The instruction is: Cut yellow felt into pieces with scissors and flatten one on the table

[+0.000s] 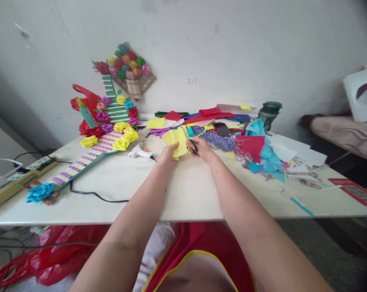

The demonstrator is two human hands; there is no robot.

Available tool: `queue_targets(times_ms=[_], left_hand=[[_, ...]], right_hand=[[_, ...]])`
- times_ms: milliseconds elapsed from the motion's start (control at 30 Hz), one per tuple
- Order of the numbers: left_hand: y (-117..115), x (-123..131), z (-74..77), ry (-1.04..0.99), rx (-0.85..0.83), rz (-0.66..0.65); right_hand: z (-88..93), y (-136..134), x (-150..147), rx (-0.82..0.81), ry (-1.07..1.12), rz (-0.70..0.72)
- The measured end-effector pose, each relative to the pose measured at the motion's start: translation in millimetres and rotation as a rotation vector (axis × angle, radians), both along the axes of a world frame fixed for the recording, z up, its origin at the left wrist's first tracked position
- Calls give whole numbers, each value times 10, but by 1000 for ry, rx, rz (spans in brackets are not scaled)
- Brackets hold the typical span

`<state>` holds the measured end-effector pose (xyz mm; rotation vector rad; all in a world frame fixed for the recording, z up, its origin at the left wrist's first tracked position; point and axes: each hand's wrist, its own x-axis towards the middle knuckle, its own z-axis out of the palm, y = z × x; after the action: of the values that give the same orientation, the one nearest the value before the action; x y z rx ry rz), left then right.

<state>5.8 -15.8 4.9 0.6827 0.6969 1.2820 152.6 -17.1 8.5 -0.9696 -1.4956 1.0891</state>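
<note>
My left hand (169, 153) is closed on a piece of yellow paper (178, 140), its thumb lying over the lower edge. Dark-handled scissors (194, 147) are gripped in my right hand (203, 150), with fingers through the handle. The scissor blades point up and to the left, close by the right edge of the paper; I cannot tell whether they touch it. Left of my left hand lies a white glue gun (140, 152) with its black cord. Beyond both hands, coloured paper sheets (208, 115) are piled up beside a tangle of purple shredded strips (215, 139).
A striped panel with paper flowers (93, 156) spans the table's left side. A power strip (22, 178) sits at the left edge. To the right are a dark green bottle (269, 114), blue crepe paper (270, 160) and white paper scraps (296, 148). A flower basket decoration (133, 73) is against the wall.
</note>
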Motion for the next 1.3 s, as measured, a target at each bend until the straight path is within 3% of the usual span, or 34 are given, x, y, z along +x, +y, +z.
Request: queue_targets(times_ms=[767,1133,1300], left_hand=[[-26,5,-3,9,24,-25],[-41,-2,9,2,48,-68],[-36,0,9,-3,-3,-30]], right_hand=[[14,-40,35,17,-23,32],[-2,-20,35,10,13,6],[54,-52,-3,-25,68,-25]])
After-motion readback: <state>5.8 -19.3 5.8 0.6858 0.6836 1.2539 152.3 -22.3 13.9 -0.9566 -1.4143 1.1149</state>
